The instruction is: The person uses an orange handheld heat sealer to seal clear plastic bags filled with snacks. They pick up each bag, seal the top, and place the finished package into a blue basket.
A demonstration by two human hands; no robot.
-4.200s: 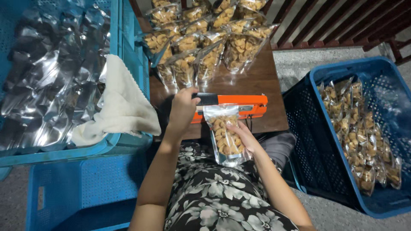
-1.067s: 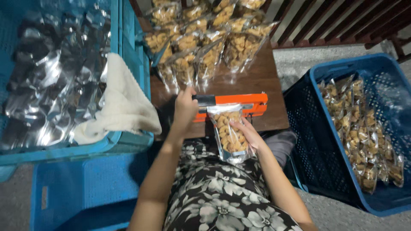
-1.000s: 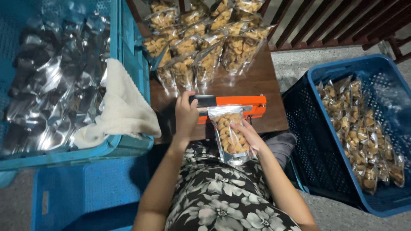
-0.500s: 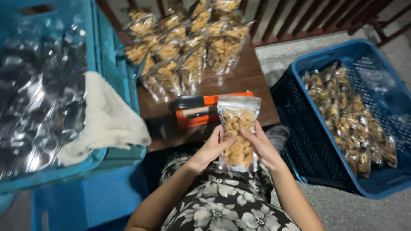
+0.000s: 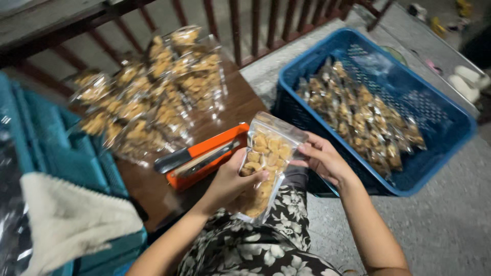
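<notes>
While gripped from both sides, clear snack pouch (image 5: pixel 265 166) held upright above the lap: left hand (image 5: pixel 230 183) wrapped round its lower half, fingers (image 5: pixel 254 177) across the front; right hand (image 5: pixel 322 159) pinching the upper edge. Just behind the left fingers, orange heat sealer (image 5: pixel 204 159) on the wooden surface (image 5: pixel 240 105), filled pouches (image 5: pixel 153 97) beyond. Right of the right fingers, blue crate (image 5: pixel 434 102) of packed pouches.

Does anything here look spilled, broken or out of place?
Nothing stands out. Both hands, left hand and right hand, hold one clear snack pouch, which looks intact. More filled pouches lie heaped on the wooden table and in the blue crate. The orange sealer sits askew near the table edge, but fully supported.
</notes>
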